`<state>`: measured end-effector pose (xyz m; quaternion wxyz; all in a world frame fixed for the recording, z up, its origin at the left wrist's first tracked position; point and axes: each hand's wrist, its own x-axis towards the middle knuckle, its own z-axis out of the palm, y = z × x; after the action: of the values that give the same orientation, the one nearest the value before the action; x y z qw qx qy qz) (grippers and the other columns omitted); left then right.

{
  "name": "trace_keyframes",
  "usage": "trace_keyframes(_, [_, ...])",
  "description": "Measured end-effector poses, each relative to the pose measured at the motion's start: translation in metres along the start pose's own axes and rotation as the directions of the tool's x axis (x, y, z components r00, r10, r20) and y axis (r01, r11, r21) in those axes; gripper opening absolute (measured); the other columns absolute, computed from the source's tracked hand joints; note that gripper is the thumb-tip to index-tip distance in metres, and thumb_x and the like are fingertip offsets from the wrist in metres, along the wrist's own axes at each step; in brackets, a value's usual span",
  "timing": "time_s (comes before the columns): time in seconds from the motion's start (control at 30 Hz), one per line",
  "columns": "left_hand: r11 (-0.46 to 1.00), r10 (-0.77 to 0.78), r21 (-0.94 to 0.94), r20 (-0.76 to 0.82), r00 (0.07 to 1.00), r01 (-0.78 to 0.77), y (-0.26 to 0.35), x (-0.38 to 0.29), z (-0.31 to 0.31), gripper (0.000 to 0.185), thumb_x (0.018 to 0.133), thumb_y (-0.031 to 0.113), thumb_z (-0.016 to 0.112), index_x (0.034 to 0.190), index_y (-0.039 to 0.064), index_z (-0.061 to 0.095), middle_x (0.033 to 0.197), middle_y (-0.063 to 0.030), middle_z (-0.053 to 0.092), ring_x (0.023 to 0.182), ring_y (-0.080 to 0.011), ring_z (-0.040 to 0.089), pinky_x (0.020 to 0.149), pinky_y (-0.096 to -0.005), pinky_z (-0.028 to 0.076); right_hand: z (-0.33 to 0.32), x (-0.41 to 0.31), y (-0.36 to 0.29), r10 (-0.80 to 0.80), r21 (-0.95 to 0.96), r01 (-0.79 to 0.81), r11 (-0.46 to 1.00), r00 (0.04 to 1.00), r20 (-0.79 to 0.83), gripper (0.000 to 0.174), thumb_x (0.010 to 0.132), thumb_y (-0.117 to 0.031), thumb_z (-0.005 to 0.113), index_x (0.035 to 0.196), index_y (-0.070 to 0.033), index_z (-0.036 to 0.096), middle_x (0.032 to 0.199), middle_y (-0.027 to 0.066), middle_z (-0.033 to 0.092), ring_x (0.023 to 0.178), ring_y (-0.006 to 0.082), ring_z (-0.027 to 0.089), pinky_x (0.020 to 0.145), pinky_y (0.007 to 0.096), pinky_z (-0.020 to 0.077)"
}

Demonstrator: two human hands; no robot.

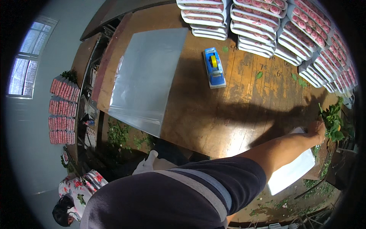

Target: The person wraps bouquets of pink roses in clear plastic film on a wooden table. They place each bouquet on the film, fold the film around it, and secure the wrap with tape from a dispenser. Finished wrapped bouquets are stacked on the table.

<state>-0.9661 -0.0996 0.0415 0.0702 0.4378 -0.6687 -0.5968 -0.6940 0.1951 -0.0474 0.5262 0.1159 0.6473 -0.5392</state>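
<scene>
My right arm stretches across to the far right, and my right hand (317,133) is closed about a bunch of green leafy stems (334,123); the leaves hide most of the fingers. Below the wrist lies a white ribbed sheet (294,169), lit brightly and reaching past the table edge. A white shape like a glove (147,163) shows beside my torso, but whether it is my left hand is unclear. On the wooden table (200,123) stands a blue tape dispenser (214,68) with a yellow core. Left of it, clear plastic sheets (143,83) lie flat.
Wrapped bunches of pink roses (254,23) are stacked along the table's far and right sides. More rose bundles (63,114) stand by the left wall. A person in a floral top (83,186) is at lower left. Leaf litter (117,134) covers the floor.
</scene>
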Motion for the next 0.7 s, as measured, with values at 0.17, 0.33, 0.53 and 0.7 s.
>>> trace_keyframes(0.17, [0.828, 0.529, 0.048, -0.396, 0.751, -0.559, -0.072, -0.095, -0.032, 0.060, 0.081, 0.018, 0.069, 0.132, -0.004, 0.046, 0.126, -0.0257, 0.053, 0.125, -0.0374, 0.047, 0.110, -0.0469, 0.033, 0.031, -0.018, 0.037, 0.076, -0.103, -0.053, 0.993, 0.970, 0.229, 0.055, 0.100, -0.048, 0.050, 0.130, -0.002, 0.052, 0.111, 0.0090, 0.064, 0.106, 0.0253, 0.063, 0.088, 0.0377, 0.0515])
trace_keyframes(0.33, [0.857, 0.505, 0.148, -0.058, 0.861, -0.493, -0.266, -0.294, -0.172, 0.055, 0.085, 0.016, 0.067, 0.136, 0.004, 0.051, 0.134, -0.0185, 0.051, 0.125, -0.0351, 0.048, 0.107, -0.0476, 0.037, 0.093, -0.012, 0.087, -0.076, -0.477, 0.274, 0.835, 0.916, 0.394, 0.033, 0.099, -0.033, 0.059, 0.098, -0.001, 0.064, 0.084, 0.0054, 0.067, 0.074, 0.0128, 0.062, 0.071, 0.0267, 0.0515])
trace_keyframes(0.53, [0.779, 0.394, 0.616, -0.331, 0.858, -0.121, -0.432, -0.492, -0.382, 0.048, 0.083, 0.011, 0.067, 0.129, 0.002, 0.055, 0.131, -0.0190, 0.053, 0.123, -0.0375, 0.050, 0.104, -0.0480, 0.039, 0.217, -0.044, 0.111, -0.256, -0.562, 0.564, 0.604, 0.806, 0.534, 0.027, 0.099, -0.017, 0.058, 0.118, 0.002, 0.063, 0.114, 0.0156, 0.068, 0.103, 0.0218, 0.064, 0.093, 0.0315, 0.0484])
trace_keyframes(0.7, [0.790, 0.240, 0.582, -0.581, 0.778, 0.191, -0.508, -0.545, -0.480, 0.054, 0.088, 0.019, 0.067, 0.136, 0.001, 0.049, 0.141, -0.0219, 0.044, 0.128, -0.0423, 0.043, 0.108, -0.0483, 0.036, 0.310, -0.061, 0.135, -0.418, -0.616, 0.667, 0.419, 0.744, 0.522, 0.036, 0.094, -0.021, 0.064, 0.119, 0.003, 0.063, 0.106, 0.0196, 0.071, 0.098, 0.0274, 0.070, 0.086, 0.0362, 0.0530])
